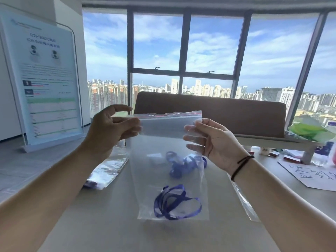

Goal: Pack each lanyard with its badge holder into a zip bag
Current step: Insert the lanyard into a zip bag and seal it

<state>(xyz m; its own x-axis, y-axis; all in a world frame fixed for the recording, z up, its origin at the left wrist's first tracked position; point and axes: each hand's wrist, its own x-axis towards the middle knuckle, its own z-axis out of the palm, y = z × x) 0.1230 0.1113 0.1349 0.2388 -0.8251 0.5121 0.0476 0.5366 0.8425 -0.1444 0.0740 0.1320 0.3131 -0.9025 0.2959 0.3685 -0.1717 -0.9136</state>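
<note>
Two hands held up a clear zip bag point(169, 160): left hand point(109, 128) and right hand point(212, 140) each pinched a top corner; a blue lanyard point(176, 204) lay below them inside.

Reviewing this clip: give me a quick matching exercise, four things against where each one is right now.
Things:
1. zip bag
2. blue lanyard
3. acrylic sign stand
4. paper with handwriting

Places:
A. on the table at far right
B. upright at far left
C. held up between left hand and right hand
D. at the bottom of the held bag

Pairs: 1-C, 2-D, 3-B, 4-A
</note>
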